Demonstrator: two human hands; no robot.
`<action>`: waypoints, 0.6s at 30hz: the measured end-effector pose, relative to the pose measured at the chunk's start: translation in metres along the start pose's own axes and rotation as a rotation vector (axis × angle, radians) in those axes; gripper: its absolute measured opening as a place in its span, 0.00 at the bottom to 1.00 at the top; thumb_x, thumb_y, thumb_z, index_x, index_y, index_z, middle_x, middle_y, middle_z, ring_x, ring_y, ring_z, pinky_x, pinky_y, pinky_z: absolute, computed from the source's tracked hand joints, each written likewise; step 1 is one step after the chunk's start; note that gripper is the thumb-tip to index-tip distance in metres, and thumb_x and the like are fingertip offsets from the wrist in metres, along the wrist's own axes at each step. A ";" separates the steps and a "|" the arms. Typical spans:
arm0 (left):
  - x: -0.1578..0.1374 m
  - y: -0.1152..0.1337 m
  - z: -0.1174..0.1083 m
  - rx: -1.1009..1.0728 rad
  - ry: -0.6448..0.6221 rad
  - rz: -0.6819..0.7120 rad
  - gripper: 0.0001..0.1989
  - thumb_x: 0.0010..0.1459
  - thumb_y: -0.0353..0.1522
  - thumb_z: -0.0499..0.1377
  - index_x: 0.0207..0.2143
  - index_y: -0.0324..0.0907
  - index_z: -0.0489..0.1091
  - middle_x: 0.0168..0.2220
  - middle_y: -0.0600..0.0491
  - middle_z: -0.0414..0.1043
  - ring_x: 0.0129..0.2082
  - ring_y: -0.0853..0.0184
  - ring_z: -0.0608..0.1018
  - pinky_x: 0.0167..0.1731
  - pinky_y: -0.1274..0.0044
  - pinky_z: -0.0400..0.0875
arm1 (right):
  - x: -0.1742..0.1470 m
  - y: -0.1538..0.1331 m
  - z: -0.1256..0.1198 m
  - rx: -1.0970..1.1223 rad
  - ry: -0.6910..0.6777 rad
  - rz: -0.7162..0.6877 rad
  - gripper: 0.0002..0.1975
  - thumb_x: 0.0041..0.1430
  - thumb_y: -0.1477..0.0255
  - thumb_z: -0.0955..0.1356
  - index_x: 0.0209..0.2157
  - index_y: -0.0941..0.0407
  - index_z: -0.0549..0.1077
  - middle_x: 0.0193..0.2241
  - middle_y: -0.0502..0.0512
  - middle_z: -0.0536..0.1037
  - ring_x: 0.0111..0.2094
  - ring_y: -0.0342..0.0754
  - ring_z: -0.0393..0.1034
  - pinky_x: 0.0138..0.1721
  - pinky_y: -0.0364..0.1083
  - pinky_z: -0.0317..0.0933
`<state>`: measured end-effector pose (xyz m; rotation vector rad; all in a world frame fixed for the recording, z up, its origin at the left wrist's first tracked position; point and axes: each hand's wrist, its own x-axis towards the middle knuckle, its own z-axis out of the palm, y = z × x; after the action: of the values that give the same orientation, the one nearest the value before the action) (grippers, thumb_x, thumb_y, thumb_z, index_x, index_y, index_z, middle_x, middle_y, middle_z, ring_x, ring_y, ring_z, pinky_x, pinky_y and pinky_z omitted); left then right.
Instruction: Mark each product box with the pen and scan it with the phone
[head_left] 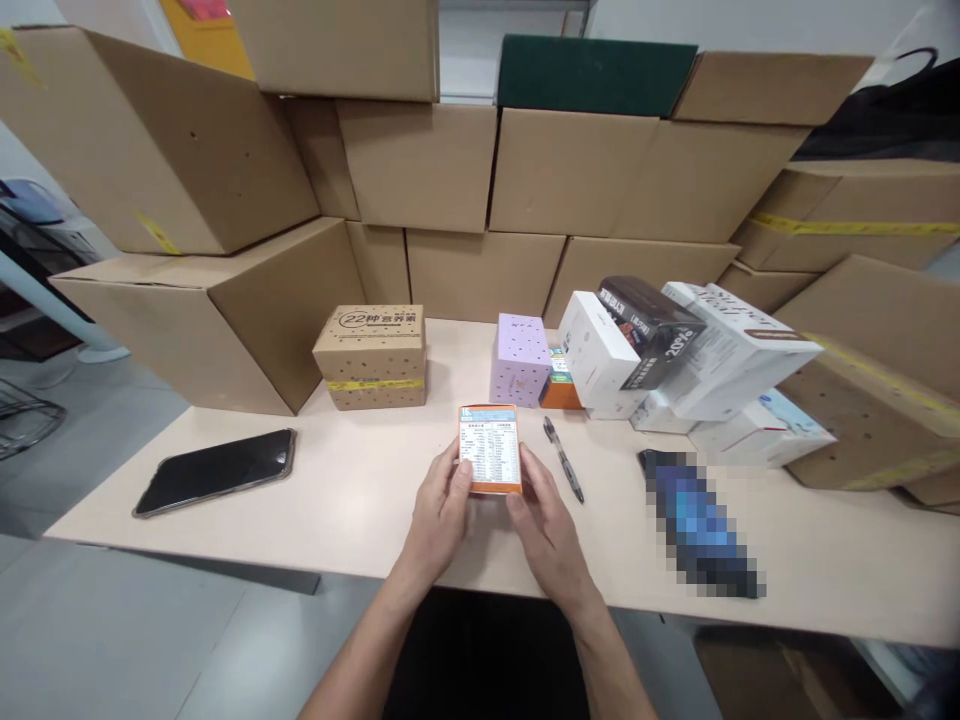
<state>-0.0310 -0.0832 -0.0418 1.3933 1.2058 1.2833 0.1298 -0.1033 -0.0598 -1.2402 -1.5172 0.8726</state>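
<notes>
Reads "22种营养素" on the brown carton (371,365) and "16" on the orange-and-white box (491,455), above print too small to make out. Shows "-20%" on the dark brown box (660,325) and, partly legible, "super" on the white box (739,355) to its right.

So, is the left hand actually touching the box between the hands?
Touching: the head view shows the left hand's thumb overlapping the lower left of the box's printed face.
</notes>
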 end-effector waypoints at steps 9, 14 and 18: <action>-0.007 -0.009 0.005 -0.143 0.106 0.047 0.25 0.67 0.41 0.54 0.63 0.45 0.56 0.57 0.44 0.69 0.50 0.62 0.78 0.48 0.68 0.75 | -0.002 0.002 0.002 -0.067 0.106 -0.120 0.26 0.65 0.62 0.66 0.63 0.46 0.64 0.67 0.56 0.57 0.68 0.55 0.52 0.66 0.60 0.53; -0.007 -0.011 0.001 0.018 0.168 0.094 0.17 0.67 0.41 0.54 0.54 0.45 0.68 0.55 0.46 0.69 0.52 0.61 0.76 0.52 0.68 0.72 | -0.002 0.001 0.000 -0.123 0.110 -0.234 0.20 0.66 0.66 0.65 0.59 0.47 0.69 0.66 0.57 0.60 0.66 0.55 0.57 0.64 0.59 0.56; -0.007 -0.007 0.001 -0.152 0.097 0.048 0.20 0.65 0.42 0.55 0.56 0.43 0.63 0.55 0.45 0.70 0.53 0.60 0.76 0.53 0.66 0.71 | -0.002 -0.001 -0.001 -0.124 0.112 -0.282 0.18 0.66 0.68 0.65 0.56 0.49 0.73 0.65 0.58 0.62 0.65 0.55 0.59 0.63 0.59 0.58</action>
<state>-0.0309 -0.0893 -0.0496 1.2700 1.1198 1.4596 0.1302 -0.1057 -0.0595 -1.1088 -1.6262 0.5235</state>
